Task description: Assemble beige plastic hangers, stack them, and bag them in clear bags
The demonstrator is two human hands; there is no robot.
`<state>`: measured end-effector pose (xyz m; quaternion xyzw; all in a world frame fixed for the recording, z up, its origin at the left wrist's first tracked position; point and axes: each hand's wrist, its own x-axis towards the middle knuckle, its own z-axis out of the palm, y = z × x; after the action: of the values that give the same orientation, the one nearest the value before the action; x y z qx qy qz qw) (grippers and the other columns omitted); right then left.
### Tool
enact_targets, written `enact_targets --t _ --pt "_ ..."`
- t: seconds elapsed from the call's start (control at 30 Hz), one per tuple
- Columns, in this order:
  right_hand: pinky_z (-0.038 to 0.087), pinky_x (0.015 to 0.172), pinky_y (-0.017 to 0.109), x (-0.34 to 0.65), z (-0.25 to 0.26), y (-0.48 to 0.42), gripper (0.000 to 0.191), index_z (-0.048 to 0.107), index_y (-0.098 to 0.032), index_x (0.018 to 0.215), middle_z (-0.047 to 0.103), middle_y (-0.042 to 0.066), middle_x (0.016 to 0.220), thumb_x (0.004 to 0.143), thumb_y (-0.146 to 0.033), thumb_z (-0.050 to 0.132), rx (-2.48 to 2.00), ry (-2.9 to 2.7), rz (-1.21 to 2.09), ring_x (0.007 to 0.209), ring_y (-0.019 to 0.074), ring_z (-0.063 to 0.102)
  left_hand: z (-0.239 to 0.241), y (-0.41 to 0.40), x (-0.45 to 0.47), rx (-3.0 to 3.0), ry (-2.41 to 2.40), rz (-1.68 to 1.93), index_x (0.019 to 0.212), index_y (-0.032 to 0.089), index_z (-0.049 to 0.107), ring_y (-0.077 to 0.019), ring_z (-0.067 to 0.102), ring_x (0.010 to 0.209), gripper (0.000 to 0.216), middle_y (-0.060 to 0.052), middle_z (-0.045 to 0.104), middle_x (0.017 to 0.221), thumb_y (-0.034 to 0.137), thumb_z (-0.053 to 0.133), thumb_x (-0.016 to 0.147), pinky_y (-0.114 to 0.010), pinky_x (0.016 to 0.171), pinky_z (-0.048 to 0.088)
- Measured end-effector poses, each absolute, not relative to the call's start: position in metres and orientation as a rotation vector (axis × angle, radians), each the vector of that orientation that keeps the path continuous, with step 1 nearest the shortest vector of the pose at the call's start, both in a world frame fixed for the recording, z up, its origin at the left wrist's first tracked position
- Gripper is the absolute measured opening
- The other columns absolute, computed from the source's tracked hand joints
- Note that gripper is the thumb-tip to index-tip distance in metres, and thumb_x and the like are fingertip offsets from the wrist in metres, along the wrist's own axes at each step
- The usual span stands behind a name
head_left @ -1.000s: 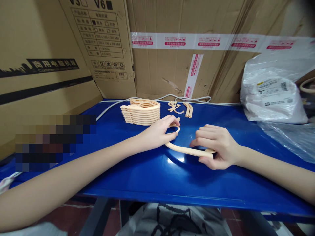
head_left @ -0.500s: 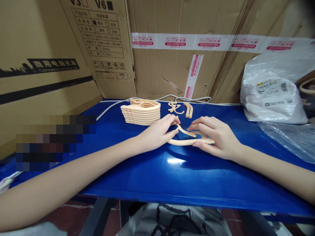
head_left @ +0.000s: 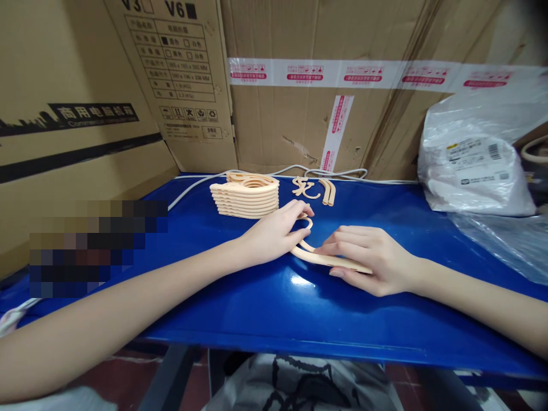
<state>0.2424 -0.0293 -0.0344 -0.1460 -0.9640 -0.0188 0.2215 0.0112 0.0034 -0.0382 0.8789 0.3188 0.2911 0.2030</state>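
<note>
A beige plastic clothes hanger lies low over the blue table between my two hands. My left hand is closed on its left part, thumb and fingers pinching near a curved piece. My right hand grips the long arm on the right, fingers over the top and thumb along the near side. My fingers hide parts of the hanger. Just beyond my left hand stands a neat stack of folded beige hangers. Loose beige hooks and a few short curved arm pieces lie behind the hands.
Cardboard boxes wall the back and left of the blue table. A white cable runs along the rear edge. Plastic-wrapped packaging sits at the back right. A blurred-out patch covers something at the left.
My right hand has moved toward me, swinging the hanger's right arm down with it. The curved piece near the right fingers is now mostly covered. My left hand has stayed in place.
</note>
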Motion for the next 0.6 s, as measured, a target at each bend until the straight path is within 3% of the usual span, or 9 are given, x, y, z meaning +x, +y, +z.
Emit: enact_targets --t 0.6 --pt "0.047 0.076 0.031 0.2402 -0.0363 -0.0263 0.022 0.061 -0.015 0.110 0.070 0.008 0.095 0.091 -0.016 0.051 -0.462 -2.667 -0.094 0.085 0.0177 0.059 -0.0365 0.0001 0.0145 2.421 1.051 0.759 0.107 0.019 0.053 -0.0227 0.060 0.112 0.029 -0.007 0.063 0.118 0.020 0.060 0.080 -0.041 0.099 0.046"
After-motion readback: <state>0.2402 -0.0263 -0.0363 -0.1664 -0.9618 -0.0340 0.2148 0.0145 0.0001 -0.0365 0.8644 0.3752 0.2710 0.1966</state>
